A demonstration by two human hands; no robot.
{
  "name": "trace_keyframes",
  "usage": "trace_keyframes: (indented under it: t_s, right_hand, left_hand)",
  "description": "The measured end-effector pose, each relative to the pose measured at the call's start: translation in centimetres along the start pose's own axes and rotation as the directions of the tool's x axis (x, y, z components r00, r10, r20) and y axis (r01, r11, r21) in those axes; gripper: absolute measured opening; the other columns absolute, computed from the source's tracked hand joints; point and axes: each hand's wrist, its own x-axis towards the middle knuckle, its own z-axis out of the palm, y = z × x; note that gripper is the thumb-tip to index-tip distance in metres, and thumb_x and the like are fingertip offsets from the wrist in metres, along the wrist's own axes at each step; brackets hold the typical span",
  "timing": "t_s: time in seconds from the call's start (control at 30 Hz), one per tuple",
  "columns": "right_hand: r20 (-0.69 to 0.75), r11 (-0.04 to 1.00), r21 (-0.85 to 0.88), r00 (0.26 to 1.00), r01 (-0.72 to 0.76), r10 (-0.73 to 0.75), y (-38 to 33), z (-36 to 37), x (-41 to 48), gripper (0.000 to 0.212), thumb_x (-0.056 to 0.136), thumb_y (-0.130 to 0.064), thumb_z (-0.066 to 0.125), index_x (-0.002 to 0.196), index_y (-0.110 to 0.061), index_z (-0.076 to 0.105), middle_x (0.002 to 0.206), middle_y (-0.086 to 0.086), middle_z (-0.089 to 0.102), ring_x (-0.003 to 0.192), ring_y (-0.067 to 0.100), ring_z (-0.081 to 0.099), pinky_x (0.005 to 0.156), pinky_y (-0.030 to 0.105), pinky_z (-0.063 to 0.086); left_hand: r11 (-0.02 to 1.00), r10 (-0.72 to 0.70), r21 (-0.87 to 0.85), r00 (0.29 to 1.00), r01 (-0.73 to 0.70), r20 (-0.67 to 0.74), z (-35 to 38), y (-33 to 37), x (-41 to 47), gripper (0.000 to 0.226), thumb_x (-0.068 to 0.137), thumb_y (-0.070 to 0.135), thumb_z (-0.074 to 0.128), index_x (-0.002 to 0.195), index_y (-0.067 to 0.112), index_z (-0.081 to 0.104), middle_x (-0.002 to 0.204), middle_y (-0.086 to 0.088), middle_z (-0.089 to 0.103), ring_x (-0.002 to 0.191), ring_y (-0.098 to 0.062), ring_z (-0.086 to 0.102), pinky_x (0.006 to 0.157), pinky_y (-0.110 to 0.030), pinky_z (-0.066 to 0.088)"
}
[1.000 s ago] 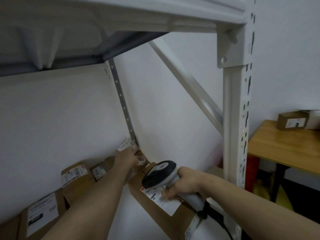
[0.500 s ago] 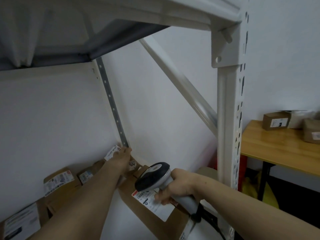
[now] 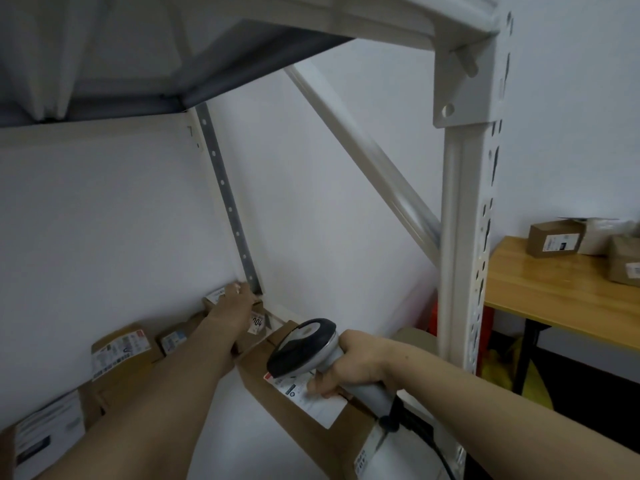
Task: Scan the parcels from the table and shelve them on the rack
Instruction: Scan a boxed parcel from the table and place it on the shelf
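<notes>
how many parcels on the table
3 in view: a labelled box at the table's back, a pale parcel behind it, a cut-off box at the frame's right edge. More may lie out of frame.

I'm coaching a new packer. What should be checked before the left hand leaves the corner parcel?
1. Corner parcel is in the back corner of the rack: ok.
2. Left hand rests on top of it; whether it grips: cannot tell.
3. That parcel has been scanned: cannot tell.
4. Right hand grips the scanner: ok.
5. More parcels wait on the table: ok.
</notes>
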Motion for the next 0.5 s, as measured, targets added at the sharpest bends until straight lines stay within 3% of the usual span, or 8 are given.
trace_keyframes:
  t_s: [0.1,0.2,0.27,0.3,0.33,0.37,0.43,0.5]
  right_hand:
    - [-0.008,0.999,-0.036,1.0,0.0,-0.001,-0.4,0.5,0.3,0.037,0.076,-0.028,0.08,0.107,-0.023,0.061,0.114,0.002,0.065,0.105,0.022,0.061,0.099,0.039,0.048]
    - [-0.002,0.998,-0.037,0.999,0.053,-0.053,-1.0,1.3,0.1,0.033,0.077,-0.026,0.078,0.101,-0.03,0.056,0.107,-0.004,0.061,0.104,0.019,0.057,0.097,0.033,0.045]
    - [-0.017,0.994,-0.017,0.994,0.107,-0.107,-1.0,1.8,-0.6,0.033,0.078,-0.022,0.077,0.101,-0.029,0.055,0.102,-0.006,0.059,0.098,0.015,0.056,0.088,0.027,0.044]
    - [-0.028,0.99,-0.009,0.989,0.143,-0.143,-0.8,2.0,-1.3,0.033,0.079,-0.019,0.076,0.102,-0.029,0.054,0.1,-0.007,0.058,0.096,0.013,0.055,0.085,0.023,0.043]
    - [-0.037,0.983,0.002,0.982,0.186,-0.186,-0.5,2.1,-2.2,0.034,0.079,-0.016,0.075,0.102,-0.028,0.053,0.099,-0.008,0.057,0.093,0.01,0.055,0.081,0.018,0.043]
    - [-0.045,0.974,0.022,0.973,0.226,-0.225,-0.1,2.2,-3.3,0.035,0.08,-0.014,0.075,0.103,-0.027,0.052,0.096,-0.011,0.057,0.088,0.006,0.055,0.074,0.011,0.044]
    - [-0.062,0.959,0.072,0.961,0.275,-0.271,1.1,2.3,-5.9,0.034,0.081,-0.01,0.074,0.103,-0.024,0.053,0.087,-0.014,0.057,0.076,-0.003,0.054,0.058,0.001,0.042]
    - [-0.072,0.954,0.117,0.961,0.275,-0.268,2.6,2.1,-8.8,0.023,0.082,-0.01,0.074,0.096,-0.018,0.058,0.081,-0.009,0.062,0.067,0.0,0.057,0.051,0.008,0.046]
  left_hand:
    - [0.99,-0.024,-0.142,1.0,0.023,-0.005,-0.8,0.0,-1.5,0.082,0.091,0.024,0.063,0.151,0.009,0.009,0.15,-0.019,0.019,0.135,-0.032,0.03,0.11,-0.041,0.032]
    - [0.979,-0.015,-0.205,0.999,0.004,-0.049,-1.7,-0.1,-4.0,0.071,0.089,0.034,0.062,0.146,0.013,0.025,0.143,-0.016,0.033,0.129,-0.03,0.038,0.108,-0.039,0.036]
    - [0.963,0.068,-0.245,0.982,-0.111,-0.177,-1.8,-0.1,-6.5,0.028,0.087,0.036,0.059,0.113,0.028,0.055,0.113,0.001,0.054,0.101,-0.018,0.056,0.087,-0.02,0.048]
    - [0.96,0.103,-0.234,0.968,-0.157,-0.229,-2.1,0.1,-8.1,0.007,0.086,0.034,0.06,0.092,0.035,0.055,0.096,0.01,0.052,0.085,-0.01,0.056,0.072,-0.006,0.044]
    - [0.964,0.082,-0.228,0.967,-0.139,-0.243,-2.3,0.4,-9.6,0.009,0.087,0.032,0.061,0.084,0.036,0.054,0.091,0.015,0.047,0.079,-0.003,0.052,0.065,-0.001,0.039]
    - [0.968,0.037,-0.233,0.973,-0.092,-0.229,-2.6,0.9,-11.0,0.008,0.088,0.031,0.062,0.091,0.035,0.056,0.096,0.015,0.047,0.083,-0.002,0.052,0.067,-0.001,0.037]
    - [0.976,-0.057,-0.215,0.986,0.023,-0.157,-2.9,2.4,-13.1,0.031,0.091,0.035,0.06,0.118,0.021,0.054,0.118,0.001,0.053,0.101,-0.016,0.057,0.077,-0.016,0.043]
    - [0.983,-0.11,-0.16,0.99,0.094,-0.092,-3.2,4.6,-15.6,0.041,0.094,0.031,0.055,0.129,0.011,0.049,0.127,-0.011,0.054,0.107,-0.025,0.057,0.082,-0.029,0.048]
